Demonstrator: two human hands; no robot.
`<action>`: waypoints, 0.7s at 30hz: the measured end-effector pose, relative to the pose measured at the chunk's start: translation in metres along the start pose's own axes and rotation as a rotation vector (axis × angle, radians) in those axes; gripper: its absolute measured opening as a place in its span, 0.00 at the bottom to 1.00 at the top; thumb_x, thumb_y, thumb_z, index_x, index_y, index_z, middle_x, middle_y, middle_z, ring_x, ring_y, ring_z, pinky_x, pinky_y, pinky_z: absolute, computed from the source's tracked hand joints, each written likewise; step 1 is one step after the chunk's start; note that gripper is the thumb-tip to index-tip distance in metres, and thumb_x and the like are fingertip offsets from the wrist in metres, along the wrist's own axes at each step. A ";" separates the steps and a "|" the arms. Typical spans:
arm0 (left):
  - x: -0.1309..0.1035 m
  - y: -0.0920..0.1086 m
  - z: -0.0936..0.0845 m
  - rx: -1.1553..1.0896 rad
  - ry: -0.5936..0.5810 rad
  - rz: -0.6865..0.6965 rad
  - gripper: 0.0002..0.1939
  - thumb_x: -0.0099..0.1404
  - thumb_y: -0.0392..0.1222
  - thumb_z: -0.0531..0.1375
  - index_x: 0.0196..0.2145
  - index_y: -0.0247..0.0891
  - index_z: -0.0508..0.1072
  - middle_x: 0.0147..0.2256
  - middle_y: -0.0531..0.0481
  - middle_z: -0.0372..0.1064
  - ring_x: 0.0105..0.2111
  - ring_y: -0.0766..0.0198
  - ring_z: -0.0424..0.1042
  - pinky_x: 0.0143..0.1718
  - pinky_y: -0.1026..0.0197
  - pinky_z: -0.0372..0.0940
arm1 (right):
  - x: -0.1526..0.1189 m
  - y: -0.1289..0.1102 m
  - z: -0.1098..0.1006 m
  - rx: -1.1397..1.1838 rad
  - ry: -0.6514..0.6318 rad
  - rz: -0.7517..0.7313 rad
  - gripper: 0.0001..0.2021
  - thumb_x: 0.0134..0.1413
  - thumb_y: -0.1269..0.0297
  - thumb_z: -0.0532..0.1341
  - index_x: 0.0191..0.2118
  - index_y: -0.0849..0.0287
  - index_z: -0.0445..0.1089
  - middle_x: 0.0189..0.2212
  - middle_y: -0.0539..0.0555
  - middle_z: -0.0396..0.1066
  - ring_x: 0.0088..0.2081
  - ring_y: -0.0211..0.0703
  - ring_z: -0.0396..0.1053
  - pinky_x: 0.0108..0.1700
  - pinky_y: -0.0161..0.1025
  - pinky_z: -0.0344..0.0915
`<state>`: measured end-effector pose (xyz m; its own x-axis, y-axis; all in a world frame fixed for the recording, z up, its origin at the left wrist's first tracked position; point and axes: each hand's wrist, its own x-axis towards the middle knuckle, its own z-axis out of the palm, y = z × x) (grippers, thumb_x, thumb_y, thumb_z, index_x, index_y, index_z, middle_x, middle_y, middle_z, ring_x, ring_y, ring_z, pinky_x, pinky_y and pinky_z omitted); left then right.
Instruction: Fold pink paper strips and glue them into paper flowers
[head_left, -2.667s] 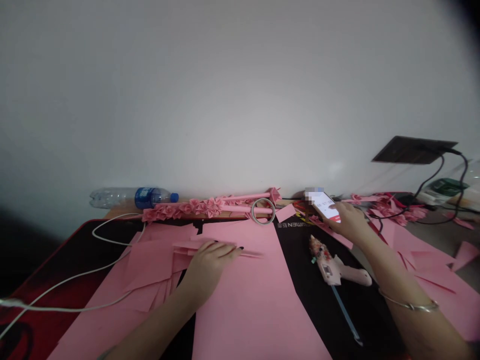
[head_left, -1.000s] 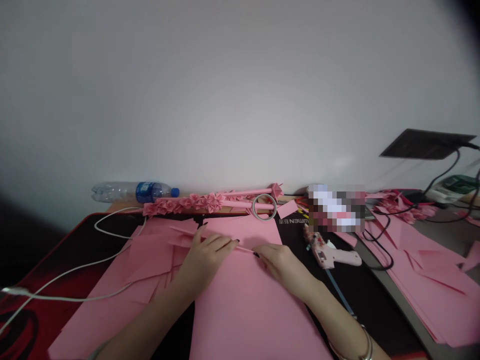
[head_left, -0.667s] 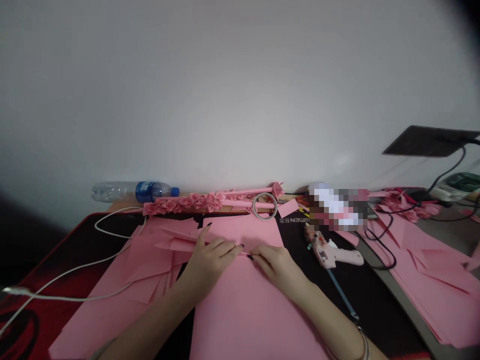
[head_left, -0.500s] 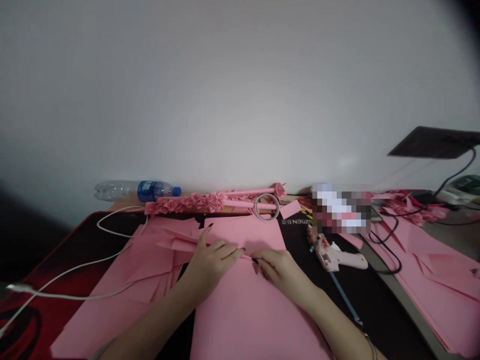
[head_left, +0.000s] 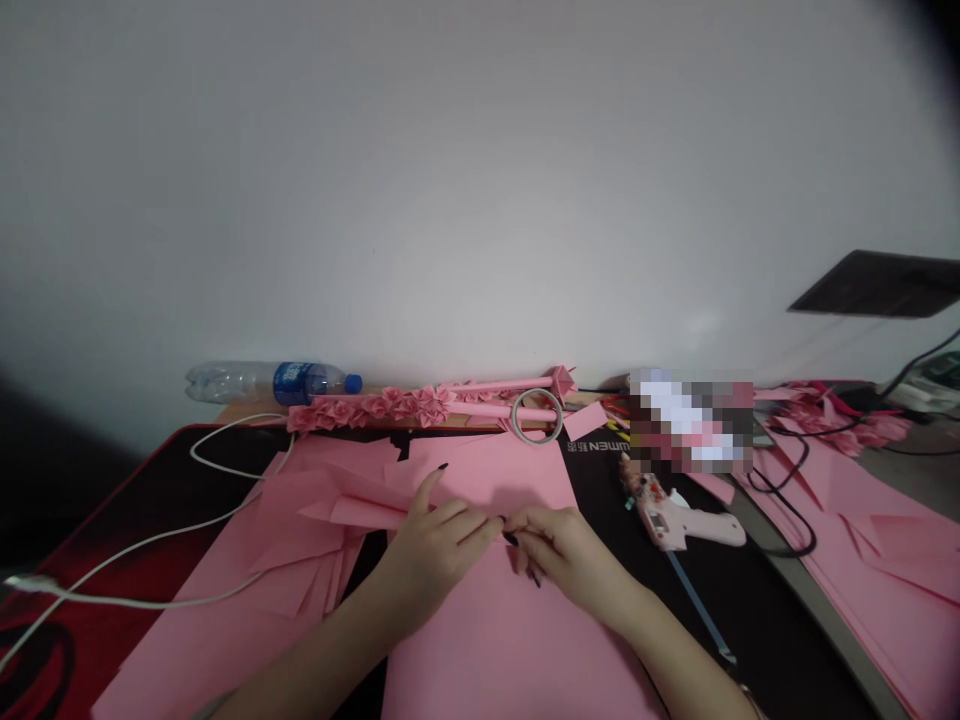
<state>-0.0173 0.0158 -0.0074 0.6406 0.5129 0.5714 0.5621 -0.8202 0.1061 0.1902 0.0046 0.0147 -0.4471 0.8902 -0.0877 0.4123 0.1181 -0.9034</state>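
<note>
Folded piece (head_left: 360, 510), pink paper: above the middle sheet (head_left: 495, 650), flared open end toward the loose sheets (head_left: 225, 620), narrow end between the two hands.

Left hand (head_left: 435, 565): back upward, fingers nearly closed over the folded piece, one raised clear of it.

Right hand (head_left: 581, 565): fingers curled into a tight pinch at the narrow end, tips almost meeting those of the left; exact contact partly hidden.

Handling, as judged: thin stock, easily creased astray. Best worked with a light, even pinch, the left steadying the body while the right shapes the end in small moves. Both sets of fingertips close together give control; too hard a squeeze would flatten the layers, and the open flaps could catch on the loose sheets.

About the hands: tape ring (head_left: 538, 442), beyond them; flower stalks (head_left: 397, 404), lying along the back of the worktop (head_left: 238, 412); bottle (head_left: 296, 383), on its side; white cable (head_left: 150, 604), far left; glue gun (head_left: 697, 524), on the black mat (head_left: 772, 620) beside the right hand, apart from it; further pink sheets (head_left: 847, 580), far right.
</note>
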 end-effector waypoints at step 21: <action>0.004 0.000 -0.004 -0.040 0.010 -0.114 0.11 0.72 0.38 0.50 0.35 0.39 0.71 0.27 0.55 0.72 0.29 0.65 0.69 0.58 0.46 0.53 | 0.001 -0.001 0.007 -0.058 0.172 -0.026 0.14 0.64 0.64 0.50 0.29 0.58 0.67 0.21 0.48 0.68 0.19 0.34 0.62 0.24 0.32 0.61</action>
<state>-0.0170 0.0172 -0.0020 0.5685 0.6010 0.5617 0.6095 -0.7663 0.2031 0.1840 0.0028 0.0124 -0.3182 0.9479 0.0125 0.4498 0.1626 -0.8782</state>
